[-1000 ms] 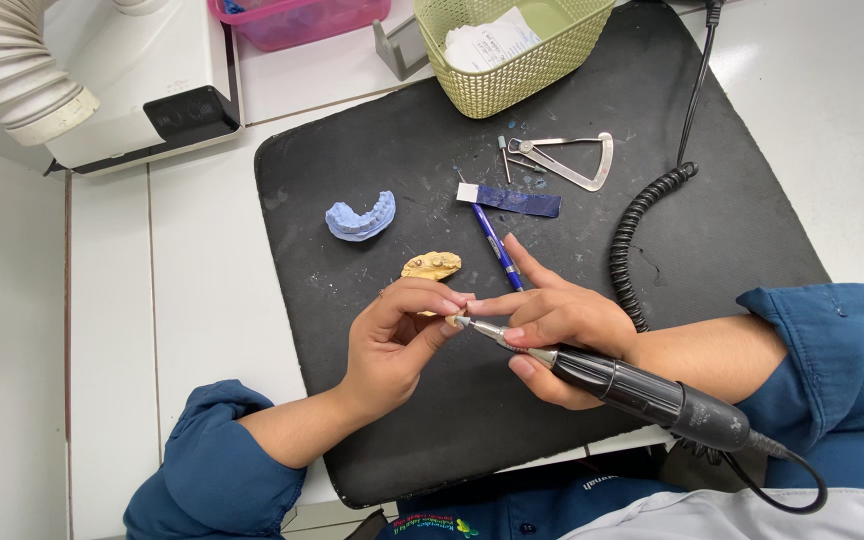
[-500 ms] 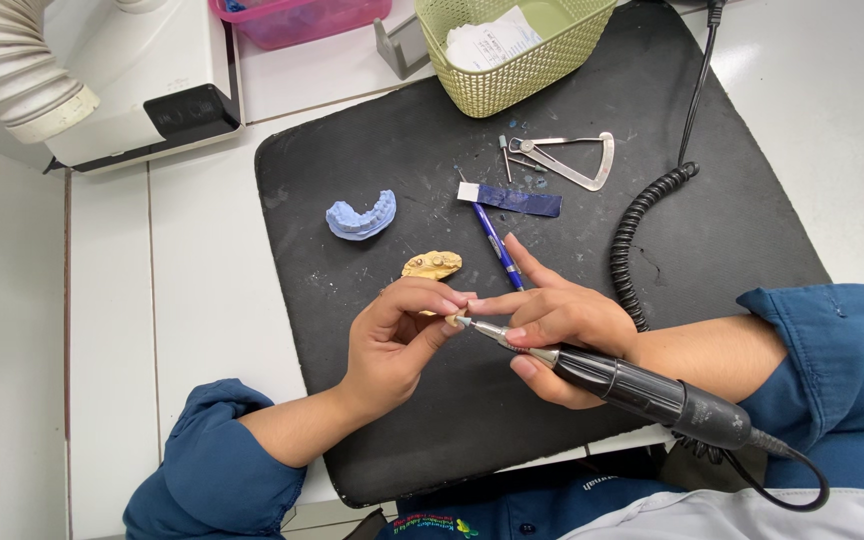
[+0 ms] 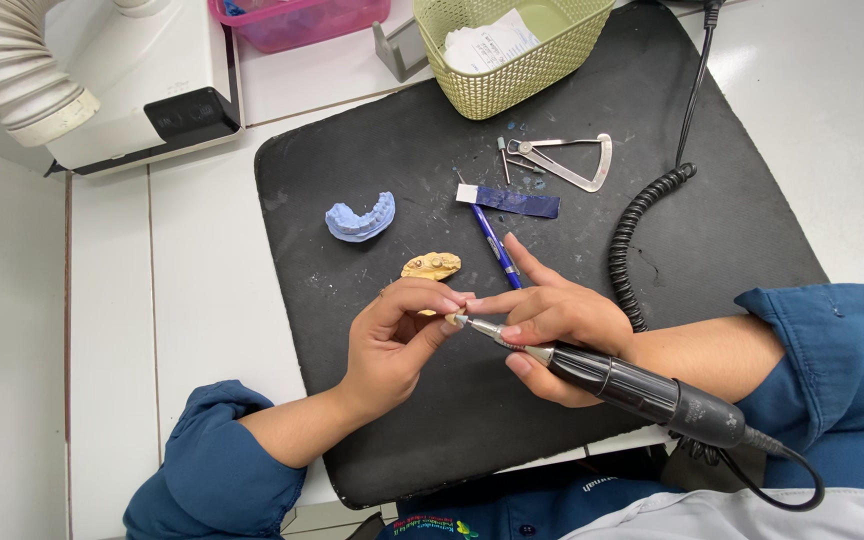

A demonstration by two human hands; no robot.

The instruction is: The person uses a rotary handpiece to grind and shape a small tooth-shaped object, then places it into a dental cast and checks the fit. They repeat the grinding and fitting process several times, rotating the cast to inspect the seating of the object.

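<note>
A white worktop [image 3: 192, 290] is seen from above, with a black mat [image 3: 432, 150] laid across its middle and a white extraction unit [image 3: 142, 90] with a ribbed hose [image 3: 12, 70] at far left. At the far edge of the mat a green basket [image 3: 497, 85] holding paper is noted, with a pink tray [image 3: 297, 22] just to its left on the worktop. A coiled black cable [image 3: 637, 240] is laid along the right part of the mat. The right hand [image 3: 557, 325] is closed around a black rotary handpiece [image 3: 642, 390], whose metal tip is brought up to the left fingertips. The left hand [image 3: 397, 335] is pinched shut on a tiny piece [image 3: 449, 318], too small for its kind to be told, held near mid-mat above the surface. A metal caliper [image 3: 572, 160] is set on the mat, far right of centre. A blue dental cast [image 3: 360, 218] is placed left of centre. A dark blue strip [image 3: 510, 200] and a blue pen [image 3: 495, 243] are found between caliper and hands. A yellow cast [image 3: 431, 266] is seen lying just beyond the left fingers.
</note>
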